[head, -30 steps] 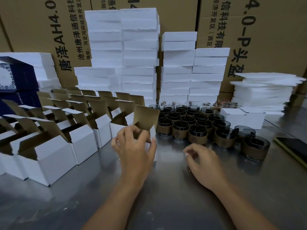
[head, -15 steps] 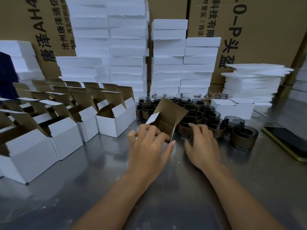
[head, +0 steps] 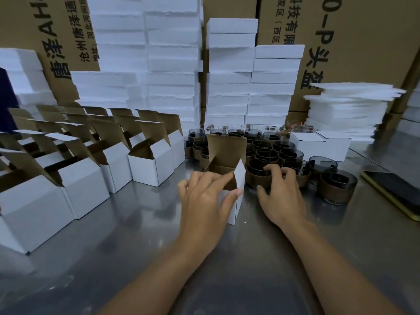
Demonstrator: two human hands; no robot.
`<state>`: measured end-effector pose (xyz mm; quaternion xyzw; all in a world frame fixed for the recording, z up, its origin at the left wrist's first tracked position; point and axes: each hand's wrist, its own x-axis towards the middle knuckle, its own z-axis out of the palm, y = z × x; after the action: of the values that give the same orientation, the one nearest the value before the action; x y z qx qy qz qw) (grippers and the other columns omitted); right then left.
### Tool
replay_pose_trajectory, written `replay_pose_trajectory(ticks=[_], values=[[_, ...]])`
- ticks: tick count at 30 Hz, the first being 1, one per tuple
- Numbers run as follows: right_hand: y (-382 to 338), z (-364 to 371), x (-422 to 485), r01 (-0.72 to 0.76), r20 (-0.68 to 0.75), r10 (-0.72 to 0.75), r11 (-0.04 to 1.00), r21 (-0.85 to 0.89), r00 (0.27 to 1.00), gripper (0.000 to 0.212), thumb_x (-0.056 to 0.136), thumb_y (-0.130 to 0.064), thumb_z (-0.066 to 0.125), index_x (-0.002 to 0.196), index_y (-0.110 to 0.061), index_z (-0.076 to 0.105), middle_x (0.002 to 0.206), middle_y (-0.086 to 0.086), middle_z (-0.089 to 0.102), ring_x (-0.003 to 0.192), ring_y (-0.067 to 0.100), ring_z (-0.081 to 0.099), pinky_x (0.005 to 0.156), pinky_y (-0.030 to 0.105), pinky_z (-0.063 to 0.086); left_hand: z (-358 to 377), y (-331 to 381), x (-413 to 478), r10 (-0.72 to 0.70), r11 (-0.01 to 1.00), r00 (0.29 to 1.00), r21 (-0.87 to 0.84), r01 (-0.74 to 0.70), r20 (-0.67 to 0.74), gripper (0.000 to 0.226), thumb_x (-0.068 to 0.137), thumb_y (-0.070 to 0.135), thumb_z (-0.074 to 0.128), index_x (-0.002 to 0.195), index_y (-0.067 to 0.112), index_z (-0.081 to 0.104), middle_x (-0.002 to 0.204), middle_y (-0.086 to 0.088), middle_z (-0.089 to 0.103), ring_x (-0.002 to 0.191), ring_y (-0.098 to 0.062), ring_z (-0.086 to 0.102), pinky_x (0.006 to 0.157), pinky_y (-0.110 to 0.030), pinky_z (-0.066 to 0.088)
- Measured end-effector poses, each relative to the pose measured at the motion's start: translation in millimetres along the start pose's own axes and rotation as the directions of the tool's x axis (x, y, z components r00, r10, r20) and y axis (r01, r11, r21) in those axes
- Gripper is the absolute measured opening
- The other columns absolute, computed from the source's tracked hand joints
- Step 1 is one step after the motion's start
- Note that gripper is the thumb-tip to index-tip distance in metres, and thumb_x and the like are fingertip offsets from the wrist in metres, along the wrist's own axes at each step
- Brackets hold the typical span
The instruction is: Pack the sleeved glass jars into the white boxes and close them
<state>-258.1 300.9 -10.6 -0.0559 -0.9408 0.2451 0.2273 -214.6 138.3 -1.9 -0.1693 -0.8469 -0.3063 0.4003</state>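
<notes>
Brown cartons (head: 363,42) with printed characters wall off 10 to 2 o'clock. The steel table (head: 136,258) fills the lower field.

Tall stacks of white slabs (head: 172,64) stand at 12 o'clock against the cartons. A lower pile of thin white sheets (head: 345,105) is at 2 o'clock.

Rows of open white boxes (head: 84,185), lids up with the brown inside showing, run from 9 to 11 o'clock.

A cluster of sleeved glass jars (head: 268,144) sits just right of centre, packed close and upright.

One open box (head: 227,151) stands at centre, touching the cluster's near edge. The left hand (head: 206,201) holds it, thumb against the white front, fingers over the left side.

The right hand (head: 281,196), at 3 o'clock of that box, grips a front jar (head: 256,176). Its fingers curl over the rim, thumb low on the sleeve, and the jar is on the table.

A dark phone (head: 395,189) lies at 3 o'clock by the frame edge.
</notes>
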Motion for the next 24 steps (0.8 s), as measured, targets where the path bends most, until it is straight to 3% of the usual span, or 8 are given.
replay_pose_trajectory(ticks=[4,7,10,13,15,19,21,24], values=[[0,4,-1,-0.012,-0.043,0.017,0.993,0.115,0.999,0.035,0.083,-0.033,0.066,0.098,-0.022,0.036,0.123,0.003,0.04,0.093,0.019,0.047,0.069,0.033,0.041,-1,-3,-1,-0.066,0.998,0.996,-0.012,0.065,-0.062,0.019,0.084,0.03,0.061,0.099,0.021,0.067,0.095,0.001,0.056,0.096,-0.01,0.042,0.082,-0.024,0.018],[1,5,-1,-0.043,-0.055,0.052,0.987,0.154,0.997,0.04,0.08,-0.033,0.07,0.09,-0.022,0.034,0.108,0.001,0.047,0.081,0.017,0.045,0.06,0.029,0.034,-1,-6,0,-0.092,0.995,0.995,0.025,0.093,-0.048,0.01,0.082,0.025,0.07,0.09,0.019,0.068,0.092,-0.001,0.055,0.094,-0.018,0.048,0.081,-0.023,0.018],[0,2,0,-0.04,-0.084,0.061,0.973,0.226,0.995,0.043,0.076,-0.033,0.074,0.091,-0.023,0.035,0.104,-0.003,0.047,0.084,0.017,0.046,0.066,0.03,0.036,-2,-9,1,-0.06,0.997,0.997,0.046,0.062,-0.039,0.009,0.08,0.026,0.071,0.082,0.019,0.067,0.085,0.001,0.057,0.088,-0.019,0.051,0.077,-0.024,0.02],[-6,-6,-1,-0.028,-0.15,0.091,0.925,0.379,0.984,0.054,0.072,-0.032,0.078,0.107,-0.024,0.038,0.105,-0.007,0.048,0.089,0.013,0.048,0.07,0.029,0.041,-2,-11,2,-0.009,0.998,0.999,0.065,0.012,-0.037,0.021,0.084,0.039,0.061,0.08,0.019,0.066,0.08,0.003,0.057,0.085,-0.013,0.045,0.073,-0.025,0.023],[-13,-14,-1,-0.007,-0.217,0.138,0.857,0.515,0.966,0.063,0.07,-0.032,0.079,0.118,-0.024,0.038,0.105,-0.008,0.049,0.093,0.012,0.05,0.074,0.026,0.041,-3,-12,3,0.019,0.998,1.0,0.068,-0.018,-0.017,0.03,0.086,0.044,0.049,0.081,0.02,0.066,0.081,0.003,0.057,0.085,-0.01,0.04,0.072,-0.024,0.024],[-27,-29,-5,0.07,-0.276,0.214,0.659,0.749,0.937,0.06,0.074,-0.029,0.076,0.118,-0.031,0.035,0.112,-0.005,0.053,0.103,0.013,0.055,0.082,0.022,0.045,0,-13,2,0.069,0.992,0.995,0.102,-0.076,0.07,0.033,0.086,0.043,0.046,0.096,0.021,0.068,0.088,0.001,0.056,0.088,-0.012,0.039,0.075,-0.026,0.025],[-34,-32,-10,0.103,-0.284,0.224,0.588,0.802,0.932,0.058,0.075,-0.03,0.074,0.118,-0.032,0.035,0.111,-0.004,0.055,0.1,0.01,0.057,0.078,0.017,0.046,1,-14,2,0.064,0.99,0.993,0.117,-0.076,0.1,0.031,0.087,0.039,0.049,0.104,0.02,0.067,0.092,0.0,0.056,0.091,-0.013,0.038,0.077,-0.026,0.025],[-44,-32,-22,0.15,-0.274,0.16,0.534,0.832,0.948,0.054,0.076,-0.03,0.073,0.117,-0.032,0.038,0.102,-0.015,0.055,0.086,-0.008,0.059,0.065,0.004,0.043,2,-16,1,0.021,0.994,0.989,0.101,-0.036,0.148,0.034,0.088,0.033,0.049,0.118,0.021,0.061,0.104,-0.001,0.055,0.1,-0.011,0.037,0.083,-0.022,0.024]])
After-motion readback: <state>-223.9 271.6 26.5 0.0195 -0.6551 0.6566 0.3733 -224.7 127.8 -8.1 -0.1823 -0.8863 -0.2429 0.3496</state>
